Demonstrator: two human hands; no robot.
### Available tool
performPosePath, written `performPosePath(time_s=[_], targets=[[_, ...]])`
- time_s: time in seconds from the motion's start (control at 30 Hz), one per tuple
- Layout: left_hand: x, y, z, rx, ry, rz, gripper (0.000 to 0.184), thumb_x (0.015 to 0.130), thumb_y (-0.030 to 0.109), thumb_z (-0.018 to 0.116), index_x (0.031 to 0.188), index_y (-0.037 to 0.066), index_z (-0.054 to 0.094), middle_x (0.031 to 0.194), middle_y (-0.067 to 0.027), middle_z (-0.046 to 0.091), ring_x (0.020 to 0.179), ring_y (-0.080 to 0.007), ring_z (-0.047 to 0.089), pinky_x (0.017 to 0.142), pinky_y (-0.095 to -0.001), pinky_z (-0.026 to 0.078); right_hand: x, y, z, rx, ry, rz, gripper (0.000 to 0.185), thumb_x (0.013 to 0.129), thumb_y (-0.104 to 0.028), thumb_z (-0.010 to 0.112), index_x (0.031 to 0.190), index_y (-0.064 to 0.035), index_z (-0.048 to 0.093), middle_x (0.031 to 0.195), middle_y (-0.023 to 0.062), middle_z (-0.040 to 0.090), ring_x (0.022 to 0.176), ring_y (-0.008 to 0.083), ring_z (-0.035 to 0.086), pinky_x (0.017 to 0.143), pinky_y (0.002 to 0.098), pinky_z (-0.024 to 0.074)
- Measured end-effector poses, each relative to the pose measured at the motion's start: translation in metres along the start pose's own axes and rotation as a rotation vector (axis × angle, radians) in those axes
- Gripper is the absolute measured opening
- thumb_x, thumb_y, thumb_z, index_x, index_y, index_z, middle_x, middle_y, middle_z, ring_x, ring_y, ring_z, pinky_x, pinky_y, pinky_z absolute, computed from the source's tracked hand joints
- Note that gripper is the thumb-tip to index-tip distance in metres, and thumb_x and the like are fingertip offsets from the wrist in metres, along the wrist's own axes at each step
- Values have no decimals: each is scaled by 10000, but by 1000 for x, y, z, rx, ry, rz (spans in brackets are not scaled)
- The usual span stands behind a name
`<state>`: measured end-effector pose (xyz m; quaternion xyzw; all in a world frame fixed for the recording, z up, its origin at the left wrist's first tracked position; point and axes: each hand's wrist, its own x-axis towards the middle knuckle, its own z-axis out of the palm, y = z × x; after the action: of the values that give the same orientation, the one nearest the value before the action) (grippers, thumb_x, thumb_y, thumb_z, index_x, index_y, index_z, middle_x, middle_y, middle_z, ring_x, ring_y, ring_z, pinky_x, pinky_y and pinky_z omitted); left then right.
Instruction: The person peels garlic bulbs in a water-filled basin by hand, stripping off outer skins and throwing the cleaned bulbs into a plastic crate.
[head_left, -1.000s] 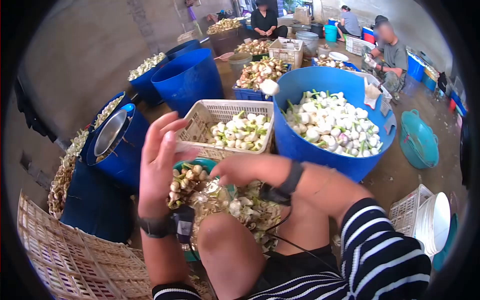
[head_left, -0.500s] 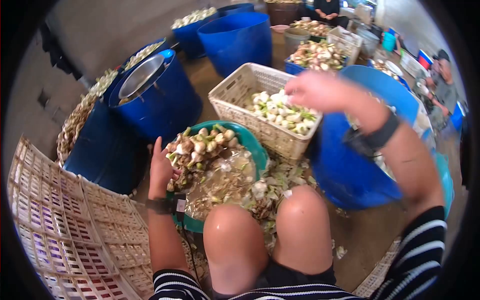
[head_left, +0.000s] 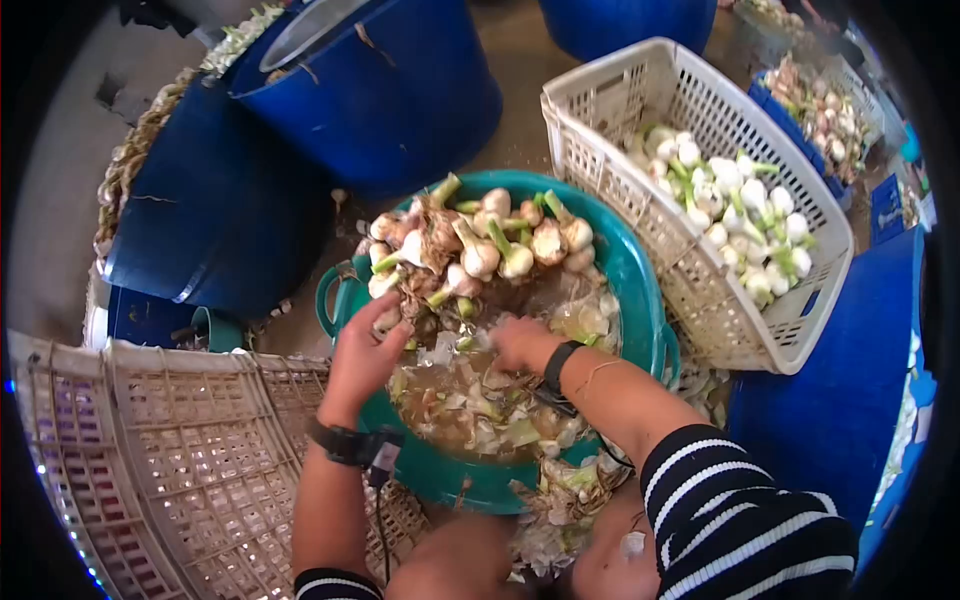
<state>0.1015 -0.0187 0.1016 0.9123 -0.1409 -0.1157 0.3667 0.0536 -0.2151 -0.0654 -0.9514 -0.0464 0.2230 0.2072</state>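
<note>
Left hand at the garlic, right hand by the peels, can't tell if either's gripping. I'd lift one at a time.

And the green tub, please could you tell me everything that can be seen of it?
The green tub stands upright, wide and roundish, apparently smooth plastic, with a loop handle on either side. Garlic bulbs are heaped in its far part; nearer lies murky brown water with peels. The left hand is beside the bulbs, the right hand over the water. More peels lie over its near rim. A white crate stands close on the right; contact is unclear.
</note>
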Motion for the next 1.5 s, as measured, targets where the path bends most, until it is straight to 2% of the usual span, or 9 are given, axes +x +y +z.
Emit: performPosePath(time_s=[0.1, 0.2, 0.33, 0.47, 0.77, 0.83, 0.9, 1.17, 1.5], targets=[[4, -43, 43, 115, -198, -38, 490, 758, 258, 642, 1189, 58, 524, 1074, -160, 599, 797, -236, 618, 737, -326, 476, 8, -22, 23, -64, -652, -29, 366, 733, -307, 640, 1016, -75, 634, 1013, 140, 618, 938, 284, 579, 790, 422, 457], [6, -78, 101, 413, -408, -81, 610, 748, 330, 645, 1272, 104, 428, 1185, -195, 524, 1059, -299, 536, 865, -394, 430, -17, -11, 37, -3, -663, -530, 239, 723, -256, 639, 899, -100, 678, 879, 126, 651, 827, 296, 604, 737, 380, 470], [-20, -114, 150, 613, -571, 89, 652, 746, 377, 635, 1294, 124, 389, 1222, -201, 491, 1106, -323, 497, 898, -383, 412, 1, 49, 5, 999, 627, 274, 225, 712, -162, 623, 921, -79, 615, 810, 122, 625, 772, 278, 597, 688, 358, 463], [-23, -42, 136, 358, -989, -147, 632, 756, 470, 598, 1249, 100, 457, 1169, -209, 532, 1082, -336, 515, 903, -384, 407, 1, 84, -28, 395, 1142, 869, 397, 711, -188, 628, 1053, -15, 529, 995, 157, 613, 866, 316, 593, 822, 422, 449], [-12, -54, 123, -136, -68, -80, 690, 829, 561, 475, 1307, 76, 368, 1140, -160, 542, 902, -264, 598, 677, -305, 499, -3, 87, 10, 329, 328, 248, 251, 837, -162, 426, 898, -1, 609, 875, 213, 616, 817, 366, 598, 706, 461, 473], [-22, -12, 103, -868, -266, -582, 747, 838, 636, 370, 1326, 73, 314, 1158, -137, 509, 834, -236, 596, 602, -274, 488, -54, 42, 1, 460, 329, 49, 253, 851, -152, 409, 795, 12, 594, 797, 210, 613, 753, 357, 598, 661, 461, 468], [-21, -7, 101, -1325, -588, -500, 572, 910, 484, 386, 1265, 34, 396, 1048, -112, 556, 701, -138, 565, 511, -234, 448, -84, 4, -16, 441, 274, -48, 267, 856, -161, 410, 748, 12, 582, 755, 211, 608, 723, 354, 595, 639, 459, 466], [-21, 10, 113, -985, -262, -378, 301, 858, 193, 588, 1104, 41, 503, 973, -55, 589, 792, -109, 569, 659, -245, 482, -107, -22, -32, 270, 377, -14, 263, 830, -265, 472, 726, -52, 585, 686, 170, 602, 623, 368, 579, 565, 471, 460], [-4, -15, 113, -1103, -538, -368, 327, 860, 190, 531, 1149, 51, 471, 1053, -63, 560, 943, -165, 555, 798, -292, 466, -93, -9, -40, 307, 371, -88, 254, 860, -236, 453, 775, -10, 532, 713, 149, 605, 569, 301, 588, 528, 409, 483]])
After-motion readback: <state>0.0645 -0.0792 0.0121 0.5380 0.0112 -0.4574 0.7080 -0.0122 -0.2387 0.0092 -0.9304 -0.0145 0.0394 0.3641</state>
